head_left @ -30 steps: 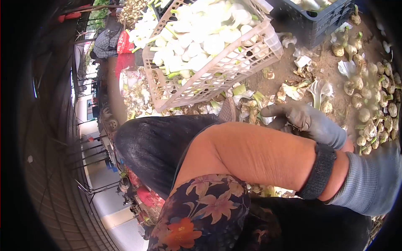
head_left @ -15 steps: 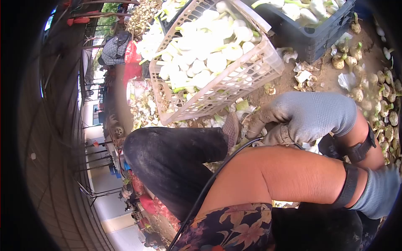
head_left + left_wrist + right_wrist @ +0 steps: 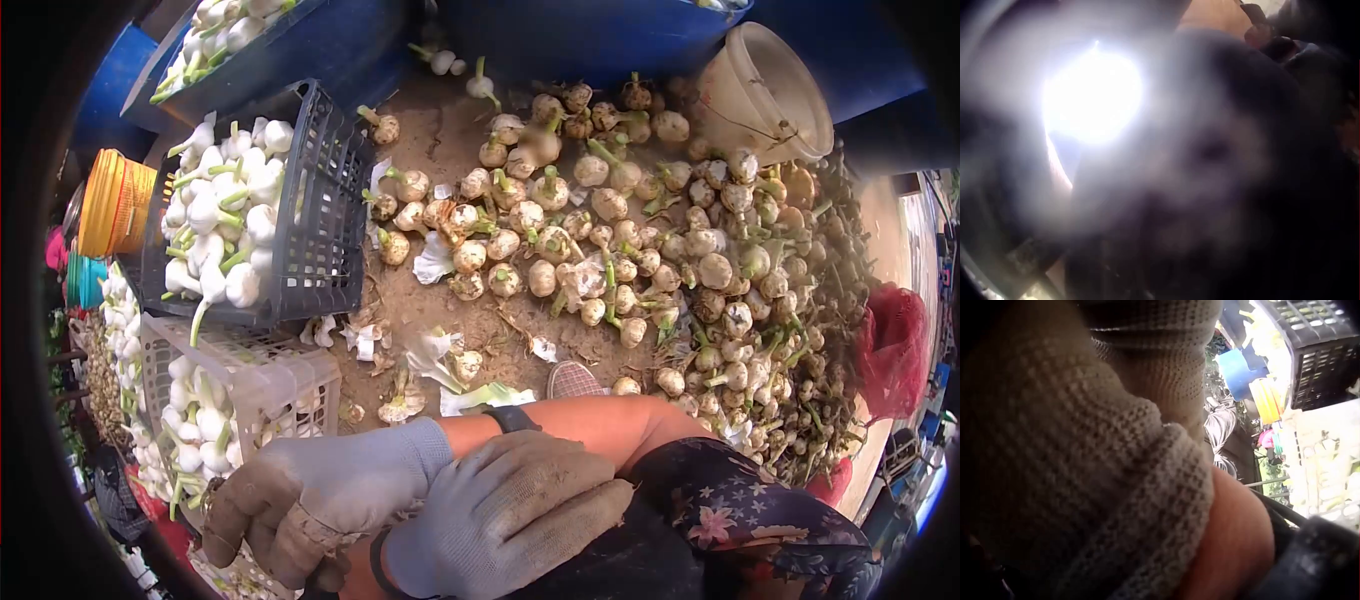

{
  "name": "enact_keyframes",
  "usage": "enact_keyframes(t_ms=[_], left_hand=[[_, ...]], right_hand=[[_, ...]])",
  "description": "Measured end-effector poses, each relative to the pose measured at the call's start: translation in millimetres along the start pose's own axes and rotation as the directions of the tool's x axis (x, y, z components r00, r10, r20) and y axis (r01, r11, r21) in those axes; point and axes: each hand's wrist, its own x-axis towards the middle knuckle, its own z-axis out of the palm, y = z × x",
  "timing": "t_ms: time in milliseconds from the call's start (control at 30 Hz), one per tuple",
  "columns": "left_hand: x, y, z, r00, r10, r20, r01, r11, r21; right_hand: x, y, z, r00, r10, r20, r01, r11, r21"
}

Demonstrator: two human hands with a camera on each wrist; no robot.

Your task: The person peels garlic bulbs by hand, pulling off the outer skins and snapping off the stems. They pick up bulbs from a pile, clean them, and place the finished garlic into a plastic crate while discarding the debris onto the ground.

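Observation:
In the head view both hands wear grey gloves with soiled fingers, and the forearms cross. My left hand (image 3: 510, 510) lies with straight fingers beside the right wrist, near its black strap (image 3: 513, 418). My right hand (image 3: 330, 490) reaches left beside the pale crate (image 3: 290, 395), its fingers bent loosely downward with nothing visible in them. White bulbs (image 3: 205, 435) fill that crate. Knitted glove fabric (image 3: 1085, 462) and bare skin fill much of the right wrist view. The left wrist view is blurred by glare and shows no clear hand.
A dark crate (image 3: 325, 220) of white bulbs stands beyond the pale one. Many unpeeled bulbs (image 3: 605, 205) cover the ground at centre and right. A whitish bucket (image 3: 770, 95), a yellow bucket (image 3: 115, 205), blue containers and a red net bag (image 3: 893, 350) stand around.
The head view has swung towards the bulbs on the ground. The left hand, earlier at the far right, now lies beside the right wrist; the right hand now reaches left by the pale crate.

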Motion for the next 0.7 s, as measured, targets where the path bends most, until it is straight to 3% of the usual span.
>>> enact_keyframes(t_ms=[67, 133, 167, 200, 233, 267, 300, 333, 367, 400, 433, 467, 533, 567, 600, 633, 667, 700], left_hand=[[7, -1, -4, 0.997, 0.065, 0.034, -0.068, 0.993, 0.098], [17, -13, 0, 0.999, 0.054, -0.009, -0.053, 0.997, 0.051], [21, -22, 3, 0.997, 0.05, -0.065, -0.047, 0.998, 0.044], [22, -31, 7, 0.992, 0.042, -0.122, -0.038, 0.999, 0.034], [20, -46, 7, 0.988, -0.035, -0.148, 0.035, 0.999, -0.001], [11, -65, 5, 0.978, -0.052, -0.2, 0.053, 0.999, 0.0], [-9, -91, 2, 0.94, -0.212, -0.266, 0.213, 0.977, -0.025], [-24, -105, -1, 0.763, -0.46, -0.453, 0.412, 0.887, -0.208], [-36, -114, -4, 0.503, -0.671, -0.545, 0.527, 0.738, -0.422], [-49, -116, -10, 0.378, -0.598, -0.707, 0.378, 0.797, -0.471], [-69, -120, -17, 0.285, -0.574, -0.768, 0.148, 0.818, -0.556], [-93, -121, -27, 0.226, -0.527, -0.819, 0.117, 0.849, -0.515], [-119, -123, -20, 0.0, -0.539, -0.843, -0.206, 0.825, -0.527], [-120, -127, -10, -0.007, -0.537, -0.843, -0.207, 0.826, -0.524], [-119, -133, 7, 0.101, -0.659, -0.745, -0.23, 0.713, -0.662], [-116, -140, 23, 0.211, -0.752, -0.624, -0.231, 0.582, -0.78], [-110, -150, 39, 0.251, -0.78, -0.573, 0.115, 0.612, -0.783], [-102, -161, 51, 0.264, -0.817, -0.513, 0.45, 0.574, -0.684]], right_hand=[[2, -12, -2, 0.998, -0.063, 0.004, 0.062, 0.997, 0.052], [-4, -29, -31, 0.995, 0.101, -0.015, -0.097, 0.89, -0.445], [-18, -34, -48, 0.979, -0.037, -0.199, -0.105, 0.75, -0.653], [-40, -38, -67, 0.919, -0.213, -0.332, -0.161, 0.564, -0.81], [-65, -48, -84, 0.767, -0.25, -0.591, -0.377, 0.571, -0.73], [-93, -63, -101, 0.648, -0.473, -0.598, -0.545, 0.261, -0.797], [-119, -79, -118, 0.516, -0.607, -0.605, -0.733, 0.054, -0.678], [-143, -101, -125, 0.389, -0.711, -0.585, -0.862, -0.057, -0.504], [-175, -119, -141, 0.324, -0.821, -0.469, -0.911, -0.138, -0.388], [-202, -142, -141, 0.262, -0.879, -0.398, -0.953, -0.17, -0.252], [-225, -167, -137, 0.181, -0.924, -0.338, -0.983, -0.171, -0.062], [-245, -187, -132, 0.114, -0.956, -0.269, -0.981, -0.151, 0.121], [-273, -217, -124, -0.008, -0.974, -0.227, -0.887, -0.098, 0.452], [-288, -227, -127, -0.066, -0.946, -0.317, -0.867, -0.103, 0.487], [-309, -232, -134, -0.128, -0.907, -0.4, -0.846, -0.111, 0.521], [-340, -233, -148, -0.011, -0.902, -0.432, -0.874, -0.201, 0.442], [-343, -236, -146, -0.004, -0.9, -0.435, -0.877, -0.206, 0.434], [-342, -238, -144, -0.059, -0.87, -0.489, -0.902, -0.164, 0.4]])
